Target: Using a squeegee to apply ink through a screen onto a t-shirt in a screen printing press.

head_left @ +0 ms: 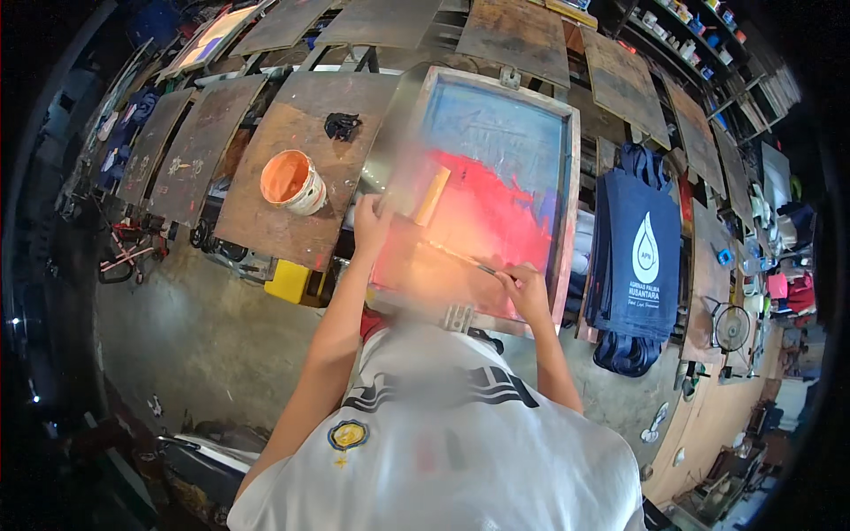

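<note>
In my right hand [529, 290], pinched fingers hold a thin spatula-like stick [482, 266], its far end smeared orange. It reaches left above a wood-framed printing screen [568, 168]. Pinkish-red and orange ink [496, 226] covers the near part of the mesh; the far part looks blue. A squeegee [432, 196] with a yellow-orange wooden bar lies slanted on the ink. My left hand [370, 226] is at the screen's left edge, fingers curled. Blur around it hides what it grips.
Left of the screen, a brown board [292, 106] carries an orange-stained tub [294, 183] and a crumpled black rag [342, 126]. Navy tote bags [633, 257] lie stacked on the right. A yellow container [288, 281] stands below the left board. More boards line the far side.
</note>
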`<state>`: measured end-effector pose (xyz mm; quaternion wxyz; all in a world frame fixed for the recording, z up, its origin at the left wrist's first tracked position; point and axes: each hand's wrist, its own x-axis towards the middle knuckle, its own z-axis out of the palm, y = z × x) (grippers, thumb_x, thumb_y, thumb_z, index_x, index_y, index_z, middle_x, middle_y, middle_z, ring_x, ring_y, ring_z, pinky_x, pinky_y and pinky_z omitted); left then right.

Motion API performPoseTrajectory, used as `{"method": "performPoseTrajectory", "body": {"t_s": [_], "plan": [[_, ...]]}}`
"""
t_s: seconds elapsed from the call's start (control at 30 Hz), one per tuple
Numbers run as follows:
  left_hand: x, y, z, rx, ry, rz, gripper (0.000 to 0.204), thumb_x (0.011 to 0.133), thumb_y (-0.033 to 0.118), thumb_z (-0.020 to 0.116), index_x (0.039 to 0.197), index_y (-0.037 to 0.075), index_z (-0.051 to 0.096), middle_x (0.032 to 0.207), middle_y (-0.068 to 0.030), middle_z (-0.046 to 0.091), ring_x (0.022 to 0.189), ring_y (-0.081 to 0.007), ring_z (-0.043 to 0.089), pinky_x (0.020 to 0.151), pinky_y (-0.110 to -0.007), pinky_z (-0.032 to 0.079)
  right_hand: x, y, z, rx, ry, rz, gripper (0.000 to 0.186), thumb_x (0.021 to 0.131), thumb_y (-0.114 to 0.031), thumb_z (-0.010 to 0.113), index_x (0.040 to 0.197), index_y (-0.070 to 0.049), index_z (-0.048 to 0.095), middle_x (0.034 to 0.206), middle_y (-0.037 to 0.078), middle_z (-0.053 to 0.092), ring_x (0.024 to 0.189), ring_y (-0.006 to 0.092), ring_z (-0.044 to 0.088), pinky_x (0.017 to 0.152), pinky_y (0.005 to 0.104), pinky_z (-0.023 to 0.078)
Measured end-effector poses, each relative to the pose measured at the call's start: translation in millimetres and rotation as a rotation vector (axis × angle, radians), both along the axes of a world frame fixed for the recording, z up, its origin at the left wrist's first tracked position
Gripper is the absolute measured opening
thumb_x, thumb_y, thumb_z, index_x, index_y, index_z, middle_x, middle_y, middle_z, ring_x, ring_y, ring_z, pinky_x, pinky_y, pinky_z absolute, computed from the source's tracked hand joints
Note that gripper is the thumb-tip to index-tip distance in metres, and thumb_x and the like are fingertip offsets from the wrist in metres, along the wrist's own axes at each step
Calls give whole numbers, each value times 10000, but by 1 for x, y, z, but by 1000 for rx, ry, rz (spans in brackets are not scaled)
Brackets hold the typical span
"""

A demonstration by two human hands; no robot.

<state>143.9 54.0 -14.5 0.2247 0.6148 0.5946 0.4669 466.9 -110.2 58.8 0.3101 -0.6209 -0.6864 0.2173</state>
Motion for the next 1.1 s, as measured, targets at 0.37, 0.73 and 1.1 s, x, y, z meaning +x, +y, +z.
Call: {"method": "performPoseTrajectory", "body": {"t_s": [0.37, 0.73, 1.1], "plan": [[-2, 9, -8, 53, 22, -14, 312, 907, 267, 736, 1019, -8, 642, 954, -158, 629, 884, -286, 607, 807, -378, 474, -2, -20, 56, -137, 308, -221, 193, 892, -186, 739, 900, 6, 757, 766, 97, 710, 786, 199, 616, 727, 340, 476], [-1, 3, -4, -127, 3, -58, 321, 909, 252, 687, 1093, 2, 604, 1086, -199, 608, 1069, -368, 563, 944, -448, 434, -31, -30, 3, 82, 52, -254, 157, 843, -156, 776, 864, -2, 759, 794, 129, 719, 747, 272, 617, 709, 379, 480], [-7, 4, -1, -13, 34, -102, 343, 904, 252, 675, 1095, -18, 583, 1113, -213, 584, 1077, -412, 548, 947, -482, 441, -66, -40, 17, -25, 147, -447, 183, 866, -173, 761, 908, 4, 741, 861, 129, 699, 811, 266, 626, 745, 378, 484]]}}
